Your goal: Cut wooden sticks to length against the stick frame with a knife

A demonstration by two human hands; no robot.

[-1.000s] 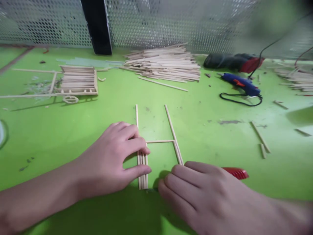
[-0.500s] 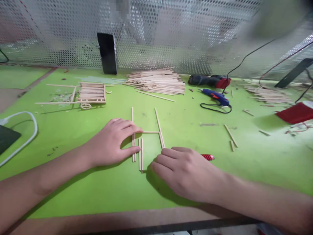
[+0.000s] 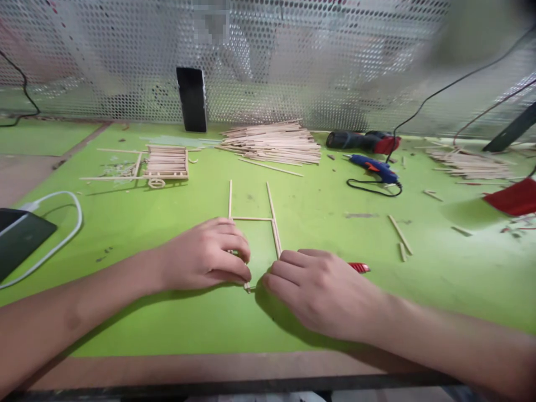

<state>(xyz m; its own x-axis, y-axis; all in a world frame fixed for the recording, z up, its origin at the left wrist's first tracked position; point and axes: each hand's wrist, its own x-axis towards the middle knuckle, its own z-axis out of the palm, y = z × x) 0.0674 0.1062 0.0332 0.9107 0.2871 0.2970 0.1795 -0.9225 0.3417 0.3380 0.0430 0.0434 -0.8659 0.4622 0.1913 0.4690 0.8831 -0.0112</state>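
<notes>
A small frame of thin wooden sticks [image 3: 251, 218] lies flat on the green table [image 3: 318, 223], two long sticks joined by a crosspiece. My left hand [image 3: 207, 257] rests on the frame's near left end, fingers curled and pinched on the short sticks there. My right hand [image 3: 312, 287] lies palm down just right of it, fingers bent, fingertips close to the same stick ends. A red-handled tool [image 3: 359, 267] pokes out from behind my right hand.
A stick pile [image 3: 272, 144] lies at the back by a black phone [image 3: 191, 99] leaning on the mesh wall. A finished stick cart [image 3: 161, 163] sits back left, a blue glue gun [image 3: 372, 166] back right. A dark device with white cable [image 3: 25, 234] is left.
My left hand has curled its fingers down over the short sticks, which were spread apart before. My right hand has edged closer to it. The view has lifted and pulled back.
</notes>
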